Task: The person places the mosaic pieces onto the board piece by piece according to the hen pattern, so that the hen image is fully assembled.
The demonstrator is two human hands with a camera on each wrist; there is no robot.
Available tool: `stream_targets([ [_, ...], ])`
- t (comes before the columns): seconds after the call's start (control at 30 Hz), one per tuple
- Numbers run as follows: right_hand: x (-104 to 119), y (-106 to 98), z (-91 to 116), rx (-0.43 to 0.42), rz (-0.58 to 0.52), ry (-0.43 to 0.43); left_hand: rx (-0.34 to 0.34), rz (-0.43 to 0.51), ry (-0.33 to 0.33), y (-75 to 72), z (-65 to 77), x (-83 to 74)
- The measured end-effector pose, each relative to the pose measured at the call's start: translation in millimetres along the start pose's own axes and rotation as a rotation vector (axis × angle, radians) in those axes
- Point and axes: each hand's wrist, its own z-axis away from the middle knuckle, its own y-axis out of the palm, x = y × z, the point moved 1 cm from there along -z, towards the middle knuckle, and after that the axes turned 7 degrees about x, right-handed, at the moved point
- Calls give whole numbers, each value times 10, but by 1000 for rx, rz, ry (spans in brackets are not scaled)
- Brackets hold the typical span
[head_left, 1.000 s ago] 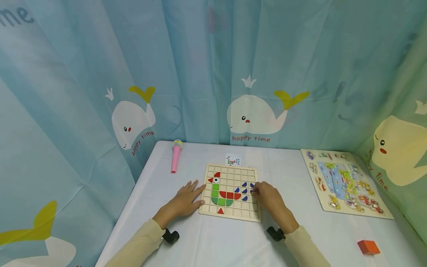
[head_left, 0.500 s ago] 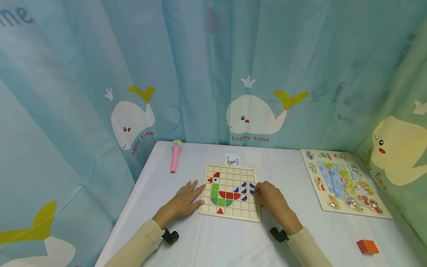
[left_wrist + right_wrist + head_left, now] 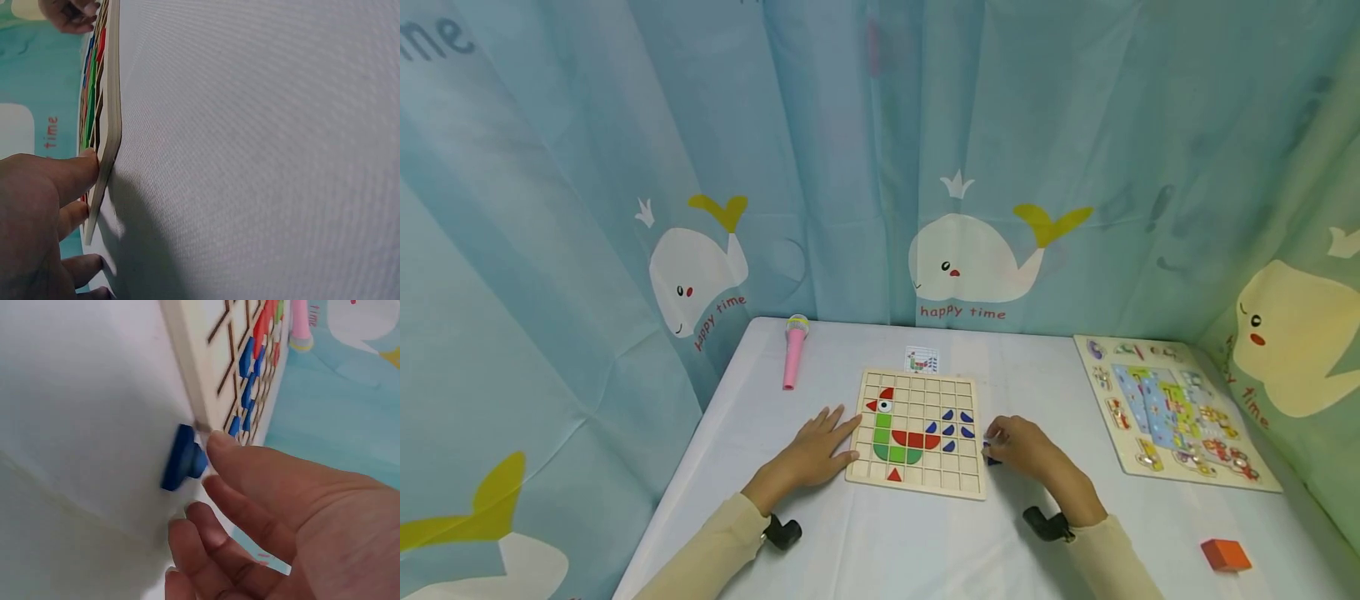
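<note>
A square wooden grid board point(image 3: 928, 483) lies on the table, its coloured pieces forming a bird: green body, red beak and wing, several blue half-round pieces point(image 3: 950, 430) at the tail. My left hand point(image 3: 814, 450) rests with spread fingers at the board's left edge; the left wrist view shows the thumb point(image 3: 78, 178) on its rim. Just off the right edge is my right hand point(image 3: 1018, 447), thumb and fingers apart. Beside its fingertips, loose blue pieces point(image 3: 181, 459) lie on the table against the board's side, partly hidden by the hand in the head view.
A small picture card point(image 3: 922, 360) with the bird pattern lies behind the board. A pink toy microphone point(image 3: 793, 350) is at the back left. Another puzzle board point(image 3: 1138, 450) lies at the right, with an orange block point(image 3: 1226, 555) nearer the front. A whale-print curtain point(image 3: 850, 167) surrounds the table.
My right hand has left the board's right column and moved right and down to the loose blue pieces. A blue piece it was touching now lies in its square. My left hand stayed put.
</note>
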Motion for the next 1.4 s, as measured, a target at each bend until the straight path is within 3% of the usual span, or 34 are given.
stream_targets([
  [0.3,-86,13,-10,12,-34,37,-5,0,3,26,-16,33],
  [0.67,-176,-22,-71,-53,67,167,-1,4,-1,6,-8,19],
  [0.93,-141,-31,-58,-52,93,22,2,2,-4,-12,0,10],
  [1.13,-188,-38,-79,-66,60,80,8,-4,-2,1,-8,10],
  [1.4,-205,-52,-107,-71,67,88,15,-17,-13,-8,-11,12],
])
